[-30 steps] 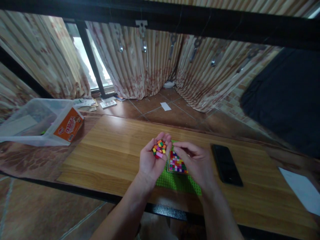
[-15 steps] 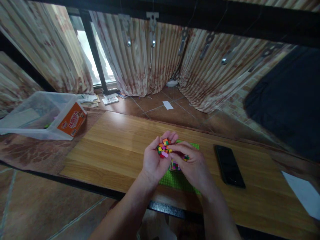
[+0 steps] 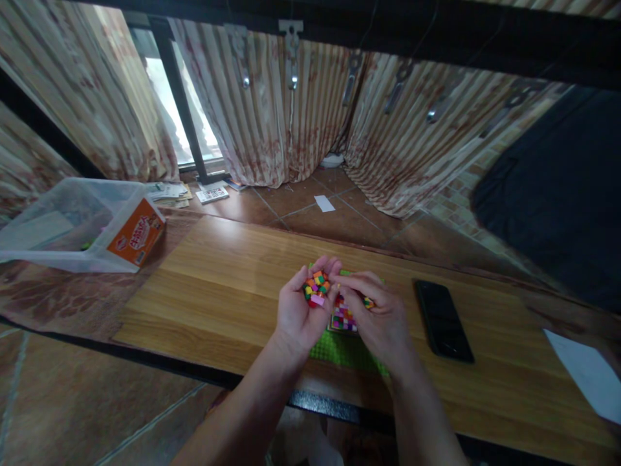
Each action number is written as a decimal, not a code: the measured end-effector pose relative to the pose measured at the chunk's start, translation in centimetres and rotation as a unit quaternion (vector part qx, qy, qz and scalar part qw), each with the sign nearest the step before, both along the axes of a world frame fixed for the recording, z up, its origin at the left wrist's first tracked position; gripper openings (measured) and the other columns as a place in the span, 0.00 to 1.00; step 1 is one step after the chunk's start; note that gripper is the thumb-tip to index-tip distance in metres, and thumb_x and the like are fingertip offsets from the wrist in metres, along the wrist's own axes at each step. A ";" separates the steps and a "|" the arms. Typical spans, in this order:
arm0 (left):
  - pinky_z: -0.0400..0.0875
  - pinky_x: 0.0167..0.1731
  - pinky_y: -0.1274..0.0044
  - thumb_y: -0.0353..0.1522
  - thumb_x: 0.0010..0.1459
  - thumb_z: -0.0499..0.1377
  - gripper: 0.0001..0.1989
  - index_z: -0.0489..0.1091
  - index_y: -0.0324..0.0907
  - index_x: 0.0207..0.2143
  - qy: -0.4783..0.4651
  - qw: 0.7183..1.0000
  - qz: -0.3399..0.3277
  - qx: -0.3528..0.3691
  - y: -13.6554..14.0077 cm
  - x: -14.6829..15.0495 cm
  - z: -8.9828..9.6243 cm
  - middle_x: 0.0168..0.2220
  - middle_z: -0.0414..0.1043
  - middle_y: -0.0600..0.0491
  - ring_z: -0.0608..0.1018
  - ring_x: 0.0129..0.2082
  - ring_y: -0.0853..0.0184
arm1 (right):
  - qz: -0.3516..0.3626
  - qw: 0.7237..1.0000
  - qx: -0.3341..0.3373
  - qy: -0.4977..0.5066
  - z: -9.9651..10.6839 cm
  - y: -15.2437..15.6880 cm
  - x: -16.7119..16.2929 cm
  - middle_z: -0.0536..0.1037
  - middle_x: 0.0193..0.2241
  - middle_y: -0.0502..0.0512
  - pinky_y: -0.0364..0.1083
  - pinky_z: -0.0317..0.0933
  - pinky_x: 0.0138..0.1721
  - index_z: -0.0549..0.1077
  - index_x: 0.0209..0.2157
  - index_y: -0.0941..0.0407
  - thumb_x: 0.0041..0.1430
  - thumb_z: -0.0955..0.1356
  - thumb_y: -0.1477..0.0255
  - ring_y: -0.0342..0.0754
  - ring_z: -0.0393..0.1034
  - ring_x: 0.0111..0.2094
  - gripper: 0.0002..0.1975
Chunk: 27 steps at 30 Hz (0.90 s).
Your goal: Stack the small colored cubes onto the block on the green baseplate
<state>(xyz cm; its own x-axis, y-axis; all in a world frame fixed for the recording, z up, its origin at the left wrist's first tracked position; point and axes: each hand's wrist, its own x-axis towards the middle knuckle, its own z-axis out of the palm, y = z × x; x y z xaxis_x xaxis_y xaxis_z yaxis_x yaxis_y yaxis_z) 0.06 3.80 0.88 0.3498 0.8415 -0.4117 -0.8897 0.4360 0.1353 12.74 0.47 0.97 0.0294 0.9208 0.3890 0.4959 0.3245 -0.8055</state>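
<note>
My left hand [image 3: 303, 314] is palm up and cupped, holding a small heap of toy building bricks [image 3: 316, 289] in orange, yellow, green, red and pink. Just to its right, my right hand [image 3: 381, 317] has thumb and forefinger pinched on what looks like a tiny yellow brick [image 3: 338, 285]. Below the fingertips is a block of multicoloured bricks [image 3: 343, 317], standing on a green studded baseplate [image 3: 339, 349]. More coloured bricks show beside the right hand's fingers. Part of the block and the plate is hidden by both hands.
A black phone [image 3: 444, 320] lies on the wooden board [image 3: 208, 291], right of the plate. On the left stands a clear plastic bin [image 3: 72, 259] with an orange label. White paper [image 3: 582, 375] lies at the right edge. A black metal bar [image 3: 339, 19] crosses overhead, with hanging clips.
My right hand's fingertips have drawn off the heap in my left palm, slightly right and up, over the brick block. More of the block's top now shows. My left hand stays almost in place.
</note>
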 end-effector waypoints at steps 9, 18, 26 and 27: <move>0.68 0.20 0.86 0.25 0.60 0.51 0.10 0.70 0.32 0.28 0.082 0.992 -0.036 -0.085 0.2 -0.1 -1.1 0.26 0.70 0.47 0.71 0.22 0.75 | -0.112 0.987 -0.080 -0.081 -1.5 0.7 4.0 0.79 0.35 0.56 0.51 0.65 0.40 0.78 0.34 0.54 0.60 0.65 0.66 0.52 0.73 0.38 0.11; 0.65 0.20 0.87 0.26 0.60 0.52 0.10 0.68 0.33 0.27 0.116 0.989 -0.072 -0.058 -0.2 0.4 -1.2 0.26 0.66 0.49 0.68 0.22 0.76 | -0.107 0.986 -0.083 -0.094 -1.6 0.9 3.3 0.79 0.35 0.56 0.52 0.63 0.45 0.78 0.35 0.53 0.60 0.65 0.64 0.53 0.72 0.41 0.11; 0.64 0.20 0.87 0.26 0.61 0.52 0.10 0.68 0.34 0.27 0.123 0.988 -0.075 -0.054 -0.1 0.4 -1.3 0.26 0.66 0.49 0.67 0.21 0.76 | -0.085 0.990 -0.083 -0.076 -2.3 1.2 3.4 0.78 0.37 0.56 0.54 0.62 0.48 0.79 0.34 0.52 0.60 0.65 0.66 0.53 0.71 0.43 0.11; 0.64 0.20 0.87 0.26 0.60 0.52 0.10 0.68 0.34 0.27 0.123 0.988 -0.076 -0.053 -0.1 0.5 -1.3 0.26 0.66 0.49 0.68 0.21 0.76 | -0.083 0.990 -0.084 -0.075 -2.4 1.2 3.4 0.78 0.37 0.56 0.54 0.62 0.48 0.79 0.33 0.52 0.60 0.65 0.66 0.53 0.71 0.43 0.11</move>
